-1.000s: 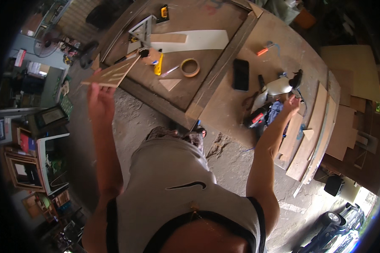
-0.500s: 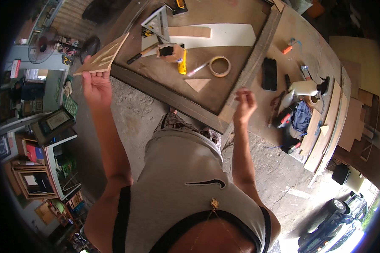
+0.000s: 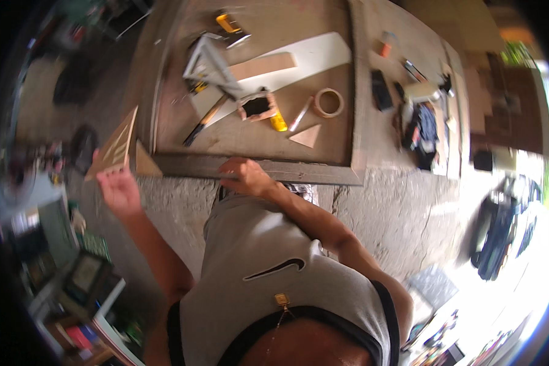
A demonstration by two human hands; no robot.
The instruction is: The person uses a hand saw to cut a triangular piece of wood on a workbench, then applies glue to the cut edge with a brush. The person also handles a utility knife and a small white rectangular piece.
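My left hand grips a thin wooden board by its lower edge, off to the left of a large dark wooden frame. Beside that board, at the frame's near left corner, is a small wooden triangle. My right hand reaches across my body to the frame's near rail, fingers apart and holding nothing I can see. Whether it touches the rail is unclear. Inside the frame lie another wooden triangle, a tape roll, a thin pale stick and a hammer.
A metal triangular square, a torn-open small box, a yellow tool and a white strip also lie within the frame. Rightward are a dark phone and a cluster of tools. Shelving stands at lower left.
My right hand has gone from the frame's right corner leftward to the near rail. My left hand still holds the board, now lower. The view has turned, and the corner triangle now shows.
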